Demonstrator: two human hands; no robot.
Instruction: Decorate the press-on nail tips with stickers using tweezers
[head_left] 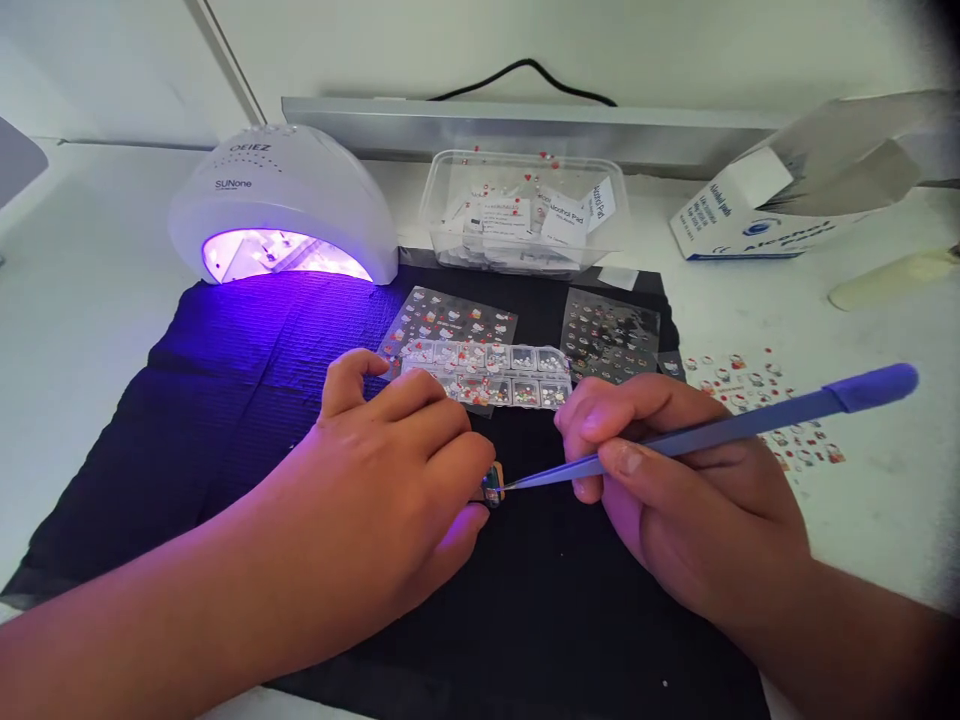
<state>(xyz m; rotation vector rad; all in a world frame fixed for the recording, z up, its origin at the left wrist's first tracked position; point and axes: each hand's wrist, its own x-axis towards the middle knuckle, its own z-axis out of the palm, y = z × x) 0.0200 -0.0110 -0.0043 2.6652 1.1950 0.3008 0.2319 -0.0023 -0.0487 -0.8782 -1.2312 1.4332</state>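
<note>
Nearest me I see two hands over one black mat (pixel 225 400). My left hand (pixel 390 480) pinches one small decorated nail tip (pixel 493 485) between thumb and fingers, just above the mat's middle. My right hand (pixel 675 490) presses its fingers together around one blue tweezers (pixel 720 430); its long axis runs from the fine point touching the nail tip on the left, up and out to the blunt end on the right. Just beyond lies one clear compartment box of charms (pixel 487 372), with three sticker sheets (pixel 611 335) near it. Farther back I count one lit nail lamp (pixel 281 200), one clear tub of alcohol pads (pixel 521 210) and one open carton (pixel 787 190).
</note>
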